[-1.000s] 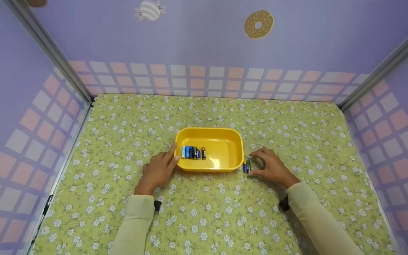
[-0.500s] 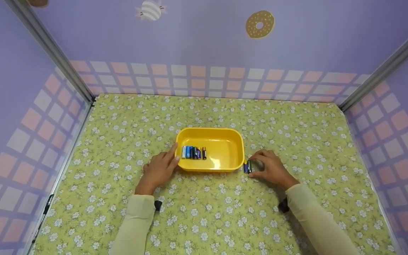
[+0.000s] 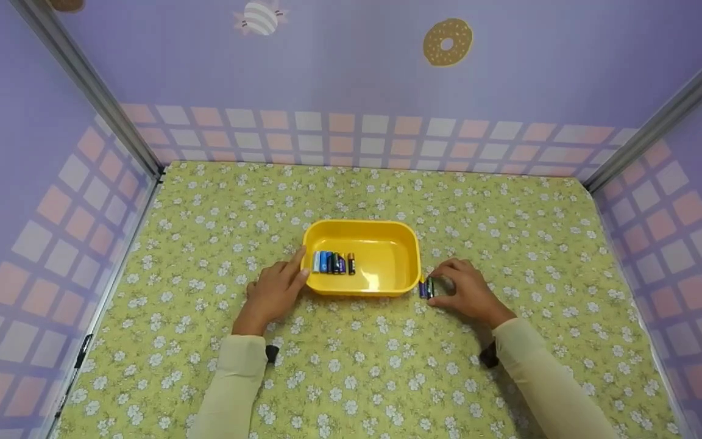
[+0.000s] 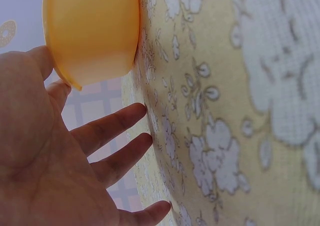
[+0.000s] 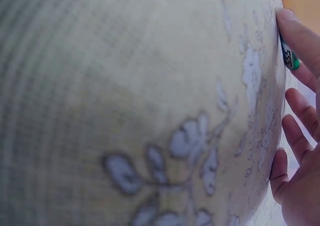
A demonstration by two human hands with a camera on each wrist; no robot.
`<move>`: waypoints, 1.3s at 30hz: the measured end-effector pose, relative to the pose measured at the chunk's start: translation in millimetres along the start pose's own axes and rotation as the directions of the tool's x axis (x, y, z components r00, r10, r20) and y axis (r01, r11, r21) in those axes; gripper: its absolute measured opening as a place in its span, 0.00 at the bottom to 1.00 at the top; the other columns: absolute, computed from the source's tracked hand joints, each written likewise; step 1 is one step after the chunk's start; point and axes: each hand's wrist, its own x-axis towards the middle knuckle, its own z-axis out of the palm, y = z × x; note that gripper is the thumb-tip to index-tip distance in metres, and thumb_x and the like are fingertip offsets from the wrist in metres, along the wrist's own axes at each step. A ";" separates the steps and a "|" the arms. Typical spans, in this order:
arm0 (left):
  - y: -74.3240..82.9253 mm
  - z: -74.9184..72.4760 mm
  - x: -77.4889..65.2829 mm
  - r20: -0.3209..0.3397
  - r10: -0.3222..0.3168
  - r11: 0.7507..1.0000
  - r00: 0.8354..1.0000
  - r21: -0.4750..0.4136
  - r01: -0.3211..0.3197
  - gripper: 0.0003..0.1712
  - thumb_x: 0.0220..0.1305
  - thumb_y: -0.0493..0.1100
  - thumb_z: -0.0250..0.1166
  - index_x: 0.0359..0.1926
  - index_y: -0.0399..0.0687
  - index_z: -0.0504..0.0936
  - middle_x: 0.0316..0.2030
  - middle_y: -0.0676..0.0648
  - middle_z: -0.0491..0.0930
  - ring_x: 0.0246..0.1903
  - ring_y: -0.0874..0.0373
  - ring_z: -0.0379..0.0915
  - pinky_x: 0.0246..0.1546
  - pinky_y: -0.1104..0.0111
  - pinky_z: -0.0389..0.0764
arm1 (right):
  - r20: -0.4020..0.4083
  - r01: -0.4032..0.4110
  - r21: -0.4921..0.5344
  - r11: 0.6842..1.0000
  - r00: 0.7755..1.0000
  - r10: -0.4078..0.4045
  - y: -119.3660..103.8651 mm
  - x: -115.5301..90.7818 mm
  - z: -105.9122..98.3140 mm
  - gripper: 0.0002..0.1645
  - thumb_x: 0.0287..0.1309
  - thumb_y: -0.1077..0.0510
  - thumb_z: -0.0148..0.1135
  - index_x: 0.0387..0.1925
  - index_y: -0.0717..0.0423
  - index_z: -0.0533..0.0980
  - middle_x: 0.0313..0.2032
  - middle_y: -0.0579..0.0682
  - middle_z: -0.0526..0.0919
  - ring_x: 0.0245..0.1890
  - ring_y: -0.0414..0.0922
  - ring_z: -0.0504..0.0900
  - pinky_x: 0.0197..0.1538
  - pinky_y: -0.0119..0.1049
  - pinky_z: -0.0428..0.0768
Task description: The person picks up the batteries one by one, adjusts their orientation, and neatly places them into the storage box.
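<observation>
A yellow tub (image 3: 387,259) stands on the floral cloth. In its left half, several batteries (image 3: 331,263) lie side by side in a row, and a dark one with a copper end (image 3: 351,264) lies slightly apart. My left hand (image 3: 273,294) touches the tub's left rim with thumb and index finger; its other fingers spread over the cloth in the left wrist view. Just outside the tub's right front corner, my right hand (image 3: 465,292) pinches a green-and-black battery (image 5: 289,55) end to end between thumb and index finger. Beside it lies a purple battery (image 3: 422,288).
Floral cloth (image 3: 351,372) covers the table and extends around the tub. Purple walls (image 3: 351,73) with a checked band enclose the back and both sides, joined by grey corner rails (image 3: 101,97).
The right thumb and index finger have closed onto the ends of the green-and-black battery, which sits slightly further right. The left hand and the tub have not visibly moved.
</observation>
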 end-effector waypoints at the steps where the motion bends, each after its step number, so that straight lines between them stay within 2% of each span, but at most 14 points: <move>1: -0.2 0.1 0.0 0.002 0.000 1.000 1.000 0.000 0.000 0.35 0.72 0.79 0.30 0.75 0.95 0.33 0.76 0.48 0.62 0.75 0.39 0.54 0.64 0.28 0.53 | 0.002 -0.006 0.005 1.000 1.000 0.006 0.2 -0.2 0.0 0.29 0.50 0.36 0.78 0.52 0.38 0.82 0.56 0.42 0.78 0.58 0.47 0.72 0.61 0.56 0.73; 6: -0.7 0.4 0.3 0.003 -0.003 1.000 1.000 0.000 0.003 0.35 0.72 0.79 0.30 0.75 0.95 0.32 0.77 0.48 0.61 0.75 0.39 0.54 0.65 0.28 0.53 | 0.009 -0.038 0.044 0.998 0.999 0.037 0.3 -1.4 -1.5 0.28 0.50 0.36 0.78 0.52 0.36 0.81 0.56 0.42 0.77 0.59 0.47 0.72 0.62 0.57 0.73; 10: -1.2 0.6 0.6 0.002 -0.002 1.000 1.000 -0.004 0.002 0.34 0.72 0.79 0.30 0.75 0.96 0.32 0.77 0.48 0.61 0.75 0.39 0.54 0.64 0.29 0.53 | 0.002 -0.054 0.092 0.994 0.999 0.054 -0.6 -2.7 -5.6 0.30 0.50 0.37 0.79 0.54 0.39 0.81 0.56 0.43 0.76 0.59 0.47 0.72 0.63 0.56 0.74; 18: -2.2 2.6 1.4 -0.002 -0.007 1.000 1.000 0.002 0.007 0.34 0.71 0.79 0.29 0.74 0.97 0.32 0.77 0.48 0.60 0.76 0.39 0.53 0.65 0.28 0.53 | -0.047 -0.058 0.122 0.991 0.997 0.065 -8.0 -0.1 -22.9 0.29 0.54 0.38 0.77 0.55 0.42 0.80 0.56 0.43 0.76 0.59 0.51 0.75 0.62 0.59 0.75; 27: -1.4 0.6 0.3 0.004 0.005 1.000 1.000 0.002 -0.005 0.36 0.72 0.79 0.29 0.76 0.93 0.32 0.77 0.47 0.60 0.76 0.38 0.54 0.65 0.27 0.52 | -0.111 0.025 0.091 0.996 0.994 -0.015 -29.4 19.4 -44.7 0.33 0.54 0.34 0.75 0.56 0.43 0.79 0.56 0.45 0.77 0.59 0.56 0.76 0.62 0.60 0.75; 35: -1.7 0.6 0.8 0.004 0.015 1.000 1.000 0.004 -0.015 0.34 0.75 0.75 0.32 0.77 0.92 0.32 0.77 0.47 0.60 0.75 0.38 0.55 0.63 0.27 0.54 | -0.107 0.129 0.096 0.987 0.987 -0.118 -56.0 39.4 -51.1 0.32 0.54 0.36 0.75 0.56 0.44 0.79 0.56 0.44 0.77 0.59 0.54 0.77 0.62 0.60 0.76; 39: -1.8 0.3 0.4 -0.003 0.018 1.000 1.000 0.005 -0.018 0.34 0.75 0.75 0.33 0.77 0.92 0.33 0.77 0.47 0.61 0.75 0.38 0.55 0.63 0.27 0.55 | -0.104 0.160 0.087 0.983 0.983 -0.151 -70.0 50.5 -50.4 0.31 0.55 0.40 0.77 0.57 0.45 0.79 0.56 0.45 0.77 0.59 0.51 0.77 0.62 0.57 0.77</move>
